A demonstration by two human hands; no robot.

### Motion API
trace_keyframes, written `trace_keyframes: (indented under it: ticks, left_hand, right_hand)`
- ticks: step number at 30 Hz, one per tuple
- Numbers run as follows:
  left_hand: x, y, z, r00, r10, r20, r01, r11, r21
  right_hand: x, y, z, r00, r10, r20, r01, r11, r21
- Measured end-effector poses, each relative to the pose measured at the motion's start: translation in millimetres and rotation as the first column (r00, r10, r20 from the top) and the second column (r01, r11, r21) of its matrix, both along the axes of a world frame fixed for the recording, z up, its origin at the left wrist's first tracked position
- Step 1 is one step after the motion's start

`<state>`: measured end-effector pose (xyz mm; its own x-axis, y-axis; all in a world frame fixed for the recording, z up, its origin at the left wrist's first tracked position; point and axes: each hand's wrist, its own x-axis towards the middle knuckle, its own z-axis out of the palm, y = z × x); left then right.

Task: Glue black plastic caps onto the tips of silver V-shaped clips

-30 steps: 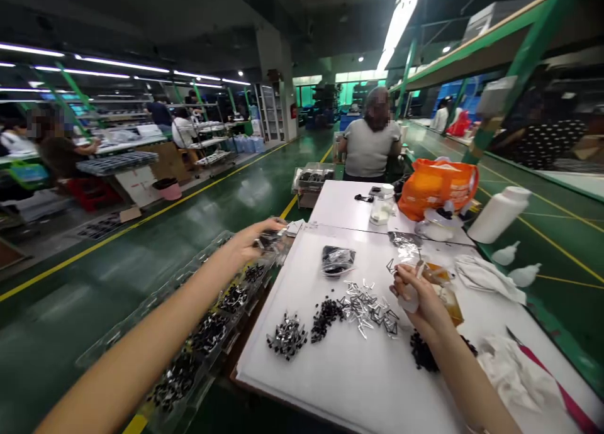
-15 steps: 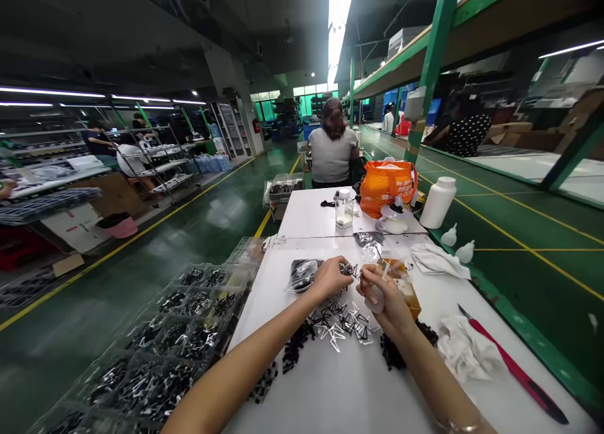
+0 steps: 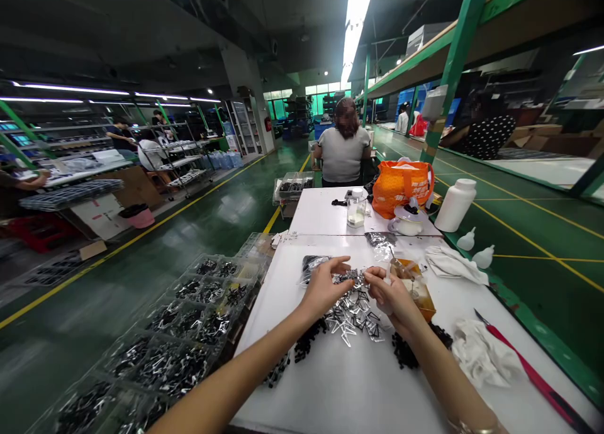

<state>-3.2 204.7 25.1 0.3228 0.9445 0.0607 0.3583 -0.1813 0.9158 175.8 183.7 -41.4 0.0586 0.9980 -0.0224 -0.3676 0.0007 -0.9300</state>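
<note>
My left hand hovers over a pile of small black and silver V-shaped metal pieces, thumb and fingers apart, with nothing visible between them. Close beside it, my right hand has its thumb and forefinger pinched together. A pale, rounded squeeze bottle, mostly hidden, sits in that palm; whether the fingertips pinch a small piece too, I cannot make out. Small black parts lie in one heap left of the metal pieces and another heap under my right forearm.
An amber box stands right of my right hand. A plastic bag of black parts lies behind my left. Crumpled cloth and red-handled tweezers lie at right. Divided clear trays flank the table's left. A person sits ahead.
My left fingers have spread apart, and the dark pieces seen at their tips are gone from them. My right hand stays pinched. The whole view has shifted, so things appear farther right.
</note>
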Motion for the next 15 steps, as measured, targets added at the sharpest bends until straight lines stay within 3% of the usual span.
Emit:
trace_keyframes:
  ticks: [5, 10, 15]
  left_hand:
    - [0.1, -47.3, 0.3, 0.965, 0.135, 0.223, -0.130, 0.991, -0.039]
    - [-9.7, -86.2, -2.5, 0.848, 0.323, 0.420, -0.268, 0.945, -0.186]
    - [-28.1, -126.3, 5.2, 0.749, 0.425, 0.509, -0.297, 0.901, -0.315]
  right_hand:
    - [-12.1, -18.4, 26.7, 0.996, 0.059, 0.062, -0.060, 0.998, 0.023]
    - [-26.5, -36.7, 53.1, 0.990, 0.084, 0.115, -0.085, 0.996, 0.008]
    - [-8.4, -71.5, 65.9, 0.999, -0.006, 0.037, 0.007, 1.000, -0.022]
